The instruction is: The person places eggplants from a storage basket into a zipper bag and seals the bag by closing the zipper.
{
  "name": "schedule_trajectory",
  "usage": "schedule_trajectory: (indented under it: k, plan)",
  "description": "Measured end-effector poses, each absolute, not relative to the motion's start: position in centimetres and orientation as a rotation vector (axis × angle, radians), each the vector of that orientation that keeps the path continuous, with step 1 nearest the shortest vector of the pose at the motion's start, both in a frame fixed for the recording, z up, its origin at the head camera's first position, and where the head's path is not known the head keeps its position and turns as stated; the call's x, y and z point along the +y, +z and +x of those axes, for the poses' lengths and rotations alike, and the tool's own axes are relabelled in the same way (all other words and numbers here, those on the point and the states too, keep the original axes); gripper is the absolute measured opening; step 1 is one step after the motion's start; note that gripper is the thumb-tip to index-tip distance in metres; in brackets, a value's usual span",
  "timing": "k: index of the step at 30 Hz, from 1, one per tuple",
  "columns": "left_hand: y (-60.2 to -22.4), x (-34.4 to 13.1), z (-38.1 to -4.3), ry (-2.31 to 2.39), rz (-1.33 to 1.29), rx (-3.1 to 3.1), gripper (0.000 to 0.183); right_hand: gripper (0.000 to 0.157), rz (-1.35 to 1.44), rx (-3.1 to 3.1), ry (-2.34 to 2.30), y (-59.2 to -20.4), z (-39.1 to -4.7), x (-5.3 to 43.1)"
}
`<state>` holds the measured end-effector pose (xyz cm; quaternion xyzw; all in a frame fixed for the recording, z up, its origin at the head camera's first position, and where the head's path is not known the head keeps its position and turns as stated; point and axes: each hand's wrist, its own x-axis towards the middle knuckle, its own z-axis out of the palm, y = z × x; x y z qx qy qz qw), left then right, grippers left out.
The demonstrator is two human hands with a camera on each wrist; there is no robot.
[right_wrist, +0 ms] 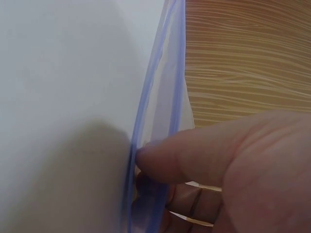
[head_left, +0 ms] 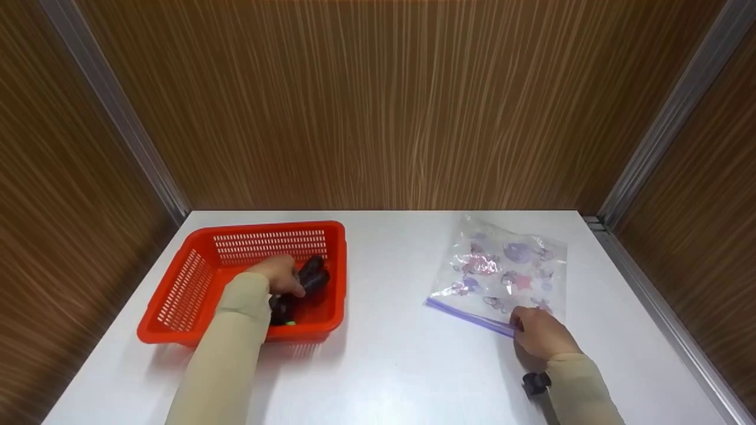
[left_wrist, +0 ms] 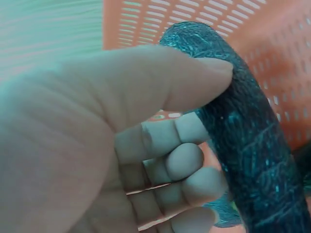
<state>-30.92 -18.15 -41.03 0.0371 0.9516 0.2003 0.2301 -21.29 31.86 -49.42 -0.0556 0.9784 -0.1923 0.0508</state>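
In the head view my left hand (head_left: pixel 282 274) reaches into a red plastic basket (head_left: pixel 204 233) on the left. It grips a long, dark rounded piece with a shiny, wrinkled surface (left_wrist: pixel 252 145); in the left wrist view the thumb lies across its top and the fingers curl on its near side. More dark pieces (head_left: pixel 312 268) lie beside that hand. On the right, my right hand (head_left: pixel 543 333) pinches the purple zip edge of a clear zip bag (head_left: pixel 502 265) printed with pink and purple figures. The right wrist view shows the thumb at the parted zip strips (right_wrist: pixel 177 73).
A white table (head_left: pixel 384 366) carries the basket and the bag. Brown wood-grain panels (head_left: pixel 378 106) stand behind and at both sides, with grey metal strips (head_left: pixel 655 112) along their corners. Something small and green (head_left: pixel 290 323) shows in the basket near its front wall.
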Motion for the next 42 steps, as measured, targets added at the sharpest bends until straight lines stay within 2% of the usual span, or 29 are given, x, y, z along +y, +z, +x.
schedule_trajectory:
  k: [10,28,42]
  plan:
    - [-40.0,-18.0,-30.6,0.697,0.108,2.691,0.021,0.009,-0.176,2.992,-0.575,-49.4,-21.8,31.8]
    - [-39.5,-16.0,-29.7,0.938,0.292,2.926,0.029,0.007,-0.241,2.996,-0.585,-49.4,-22.3,32.0]
    - [-38.1,-13.1,-27.6,1.070,0.366,3.090,0.030,0.003,-0.218,3.048,-0.576,-49.6,-22.5,32.1]
